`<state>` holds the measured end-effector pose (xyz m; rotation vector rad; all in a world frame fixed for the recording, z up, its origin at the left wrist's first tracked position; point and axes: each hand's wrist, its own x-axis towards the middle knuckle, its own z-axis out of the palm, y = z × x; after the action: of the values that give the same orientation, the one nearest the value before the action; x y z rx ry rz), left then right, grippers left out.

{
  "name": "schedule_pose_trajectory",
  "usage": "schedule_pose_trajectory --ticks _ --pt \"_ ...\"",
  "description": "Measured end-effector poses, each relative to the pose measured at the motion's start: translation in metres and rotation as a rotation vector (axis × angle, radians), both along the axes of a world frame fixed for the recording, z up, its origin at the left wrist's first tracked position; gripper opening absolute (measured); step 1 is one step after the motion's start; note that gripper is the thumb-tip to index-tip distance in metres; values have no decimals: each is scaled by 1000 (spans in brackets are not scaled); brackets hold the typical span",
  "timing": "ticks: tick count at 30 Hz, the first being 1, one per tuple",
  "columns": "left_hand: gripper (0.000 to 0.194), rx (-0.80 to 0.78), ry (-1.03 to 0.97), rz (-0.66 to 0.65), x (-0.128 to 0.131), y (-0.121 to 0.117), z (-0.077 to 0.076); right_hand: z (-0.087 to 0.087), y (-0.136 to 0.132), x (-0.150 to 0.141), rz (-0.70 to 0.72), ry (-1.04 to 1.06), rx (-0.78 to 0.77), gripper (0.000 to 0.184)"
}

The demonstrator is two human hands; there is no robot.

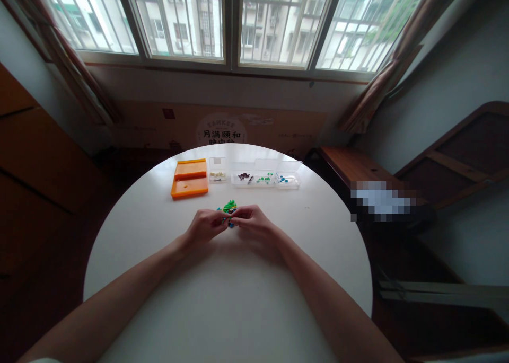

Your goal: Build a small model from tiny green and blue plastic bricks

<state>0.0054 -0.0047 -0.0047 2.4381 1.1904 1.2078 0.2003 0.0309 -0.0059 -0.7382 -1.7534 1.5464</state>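
Note:
My left hand (203,225) and my right hand (253,219) meet over the middle of the round white table. Thumbs and fingers are pinched together at the tips, around something too small to make out. Right behind and beneath the fingertips lies a little heap of small plastic pieces (229,206), mostly green with some blue, yellow and dark ones. Part of this heap is hidden by my fingers, and I cannot tell whether the pieces there are joined or loose.
Beyond the hands stand an orange tray (190,188) with a tiny piece in it, and open clear plastic boxes (264,182) holding brown, green and blue pieces. A smaller clear box (217,177) has pale pieces. A wooden bench (358,164) is at the right, past the table's (199,310) edge.

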Motion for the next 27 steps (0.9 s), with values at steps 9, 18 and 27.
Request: schedule_pose_trajectory --ticks 9,18,27 --pt "16 5 -6 -11 0 0 0 0 -1 1 -13 0 -5 36" --pt "18 -13 -19 -23 -1 1 0 2 -1 0 -8 19 -6 35" --pt "20 -12 -21 -31 0 1 0 3 -3 0 -13 10 -6 34"
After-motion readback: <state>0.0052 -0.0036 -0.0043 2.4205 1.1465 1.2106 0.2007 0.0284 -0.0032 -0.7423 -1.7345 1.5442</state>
